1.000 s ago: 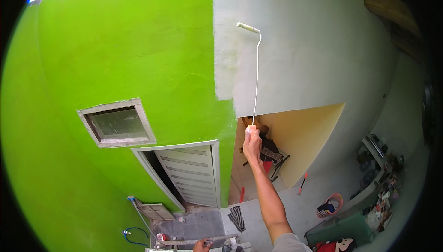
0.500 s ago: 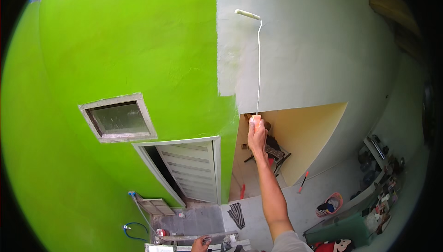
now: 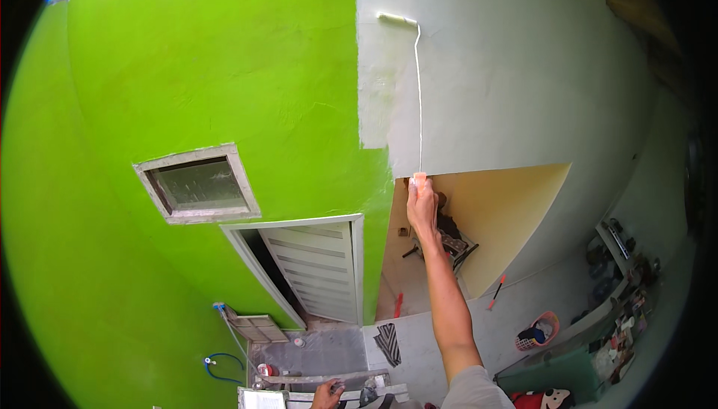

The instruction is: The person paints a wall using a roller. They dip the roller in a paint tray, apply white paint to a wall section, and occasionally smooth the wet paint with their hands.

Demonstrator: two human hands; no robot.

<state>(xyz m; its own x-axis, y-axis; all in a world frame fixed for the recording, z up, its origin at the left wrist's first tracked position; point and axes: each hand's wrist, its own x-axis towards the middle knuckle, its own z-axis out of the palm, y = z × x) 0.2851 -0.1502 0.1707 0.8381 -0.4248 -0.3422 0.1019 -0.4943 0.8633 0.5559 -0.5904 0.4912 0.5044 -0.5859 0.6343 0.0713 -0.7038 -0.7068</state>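
My right hand (image 3: 422,205) is closed round the orange handle of a paint roller (image 3: 398,19), with the arm stretched out ahead. The roller's long thin white frame runs upward to a narrow pale sleeve at the pale grey wall (image 3: 508,87). That sleeve lies just right of the straight edge where the bright green paint (image 3: 247,72) begins. Faint greenish smears show on the grey below it. At the bottom edge my left hand (image 3: 326,395) is partly cut off, its fingers curled by a small greyish thing I cannot make out, beside a pale plank.
Below are a framed window (image 3: 197,185), a white slatted door (image 3: 314,263) standing ajar and a doorway with a yellowish inner wall (image 3: 493,203). On the floor lie a striped mat (image 3: 387,344) and a pink laundry basket (image 3: 538,330). A cluttered shelf (image 3: 617,244) stands right.
The roller sleeve has shifted slightly left along the grey wall, closer to the green edge. My right hand has risen a little, still gripping the handle. The whole view has shifted slightly.
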